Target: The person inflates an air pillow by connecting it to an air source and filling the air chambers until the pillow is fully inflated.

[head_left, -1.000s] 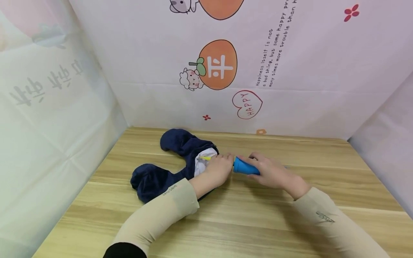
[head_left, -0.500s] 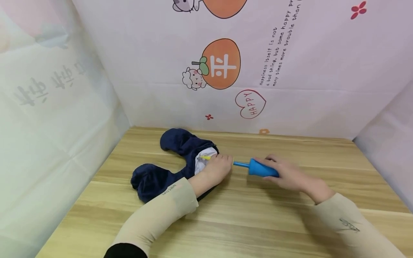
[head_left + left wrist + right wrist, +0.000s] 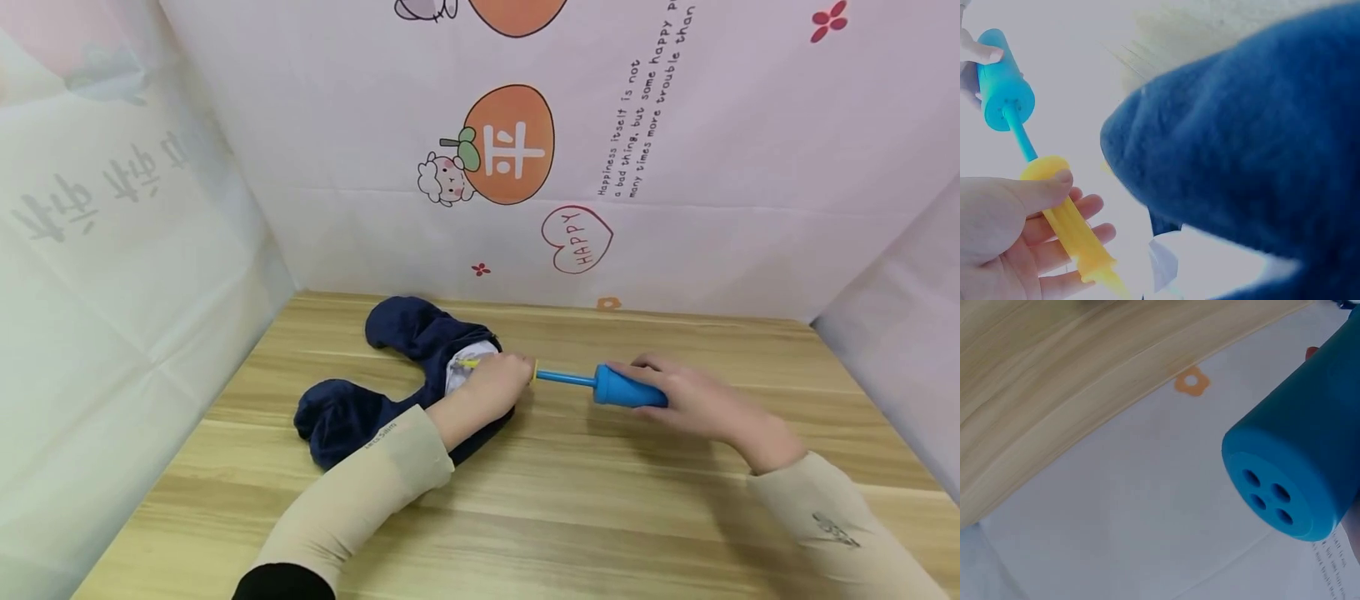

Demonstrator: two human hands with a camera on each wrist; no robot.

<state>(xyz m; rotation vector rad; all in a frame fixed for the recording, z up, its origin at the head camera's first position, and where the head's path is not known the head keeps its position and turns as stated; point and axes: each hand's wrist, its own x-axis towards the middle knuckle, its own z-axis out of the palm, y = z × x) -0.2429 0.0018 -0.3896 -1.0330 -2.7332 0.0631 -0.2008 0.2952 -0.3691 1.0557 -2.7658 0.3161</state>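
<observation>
A navy U-shaped neck pillow point(image 3: 348, 417) lies on the table, its cover gaping over a pale inner bladder point(image 3: 455, 380). Beside that gap, my left hand point(image 3: 487, 392) grips the yellow body of a hand air pump point(image 3: 1072, 231), thumb pressed on its collar. The tapered yellow nozzle points toward the pale bladder; whether it sits in a valve I cannot tell. My right hand point(image 3: 697, 400) holds the pump's blue cylinder point(image 3: 624, 387), drawn off to the right with the blue rod showing between. In the right wrist view the cylinder's end point(image 3: 1266, 497) has several holes.
The wooden table point(image 3: 585, 508) runs up to a printed white sheet point(image 3: 360, 217) hung behind it. Another white sheet point(image 3: 127, 317) hangs along the left side.
My right hand has pulled the blue cylinder rightward, away from the left hand, and the rod has come out. The left hand stays by the pillow, shifted only slightly.
</observation>
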